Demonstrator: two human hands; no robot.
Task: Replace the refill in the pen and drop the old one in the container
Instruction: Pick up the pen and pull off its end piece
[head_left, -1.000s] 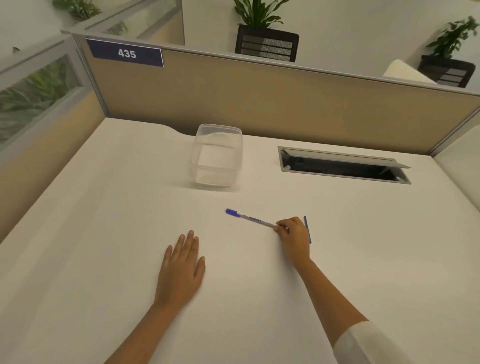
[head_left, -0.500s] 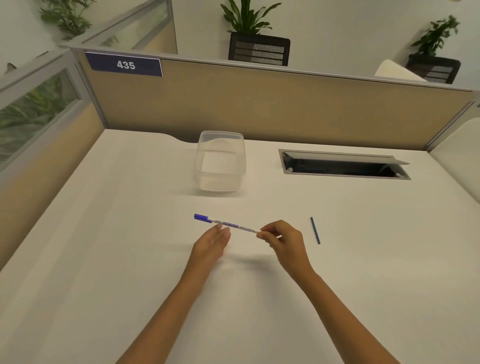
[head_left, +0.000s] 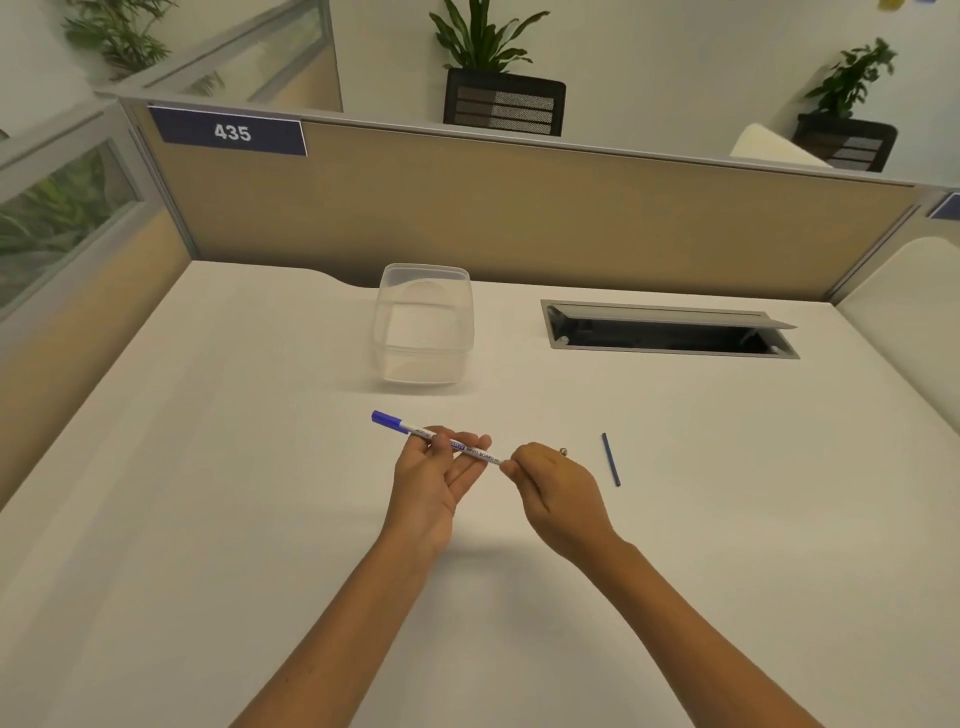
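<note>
A white pen (head_left: 470, 450) with a blue cap is held level above the desk, cap pointing left. My left hand (head_left: 434, 480) cradles its middle, palm up, with the thumb over the barrel. My right hand (head_left: 553, 486) pinches the pen's right end between thumb and fingers. A thin blue refill (head_left: 611, 459) lies flat on the desk just right of my right hand, touching nothing. A clear plastic container (head_left: 423, 325) without a lid stands behind the pen, nothing visible inside it.
An open cable slot (head_left: 667, 329) with a grey rim is sunk into the white desk (head_left: 208, 493) at the back right. A beige partition wall (head_left: 519, 218) bearing the sign 435 closes off the back and left.
My right hand lifted the pen off the desk and carried it left. My left hand rose from the desk and took the barrel. The refill stayed in place.
</note>
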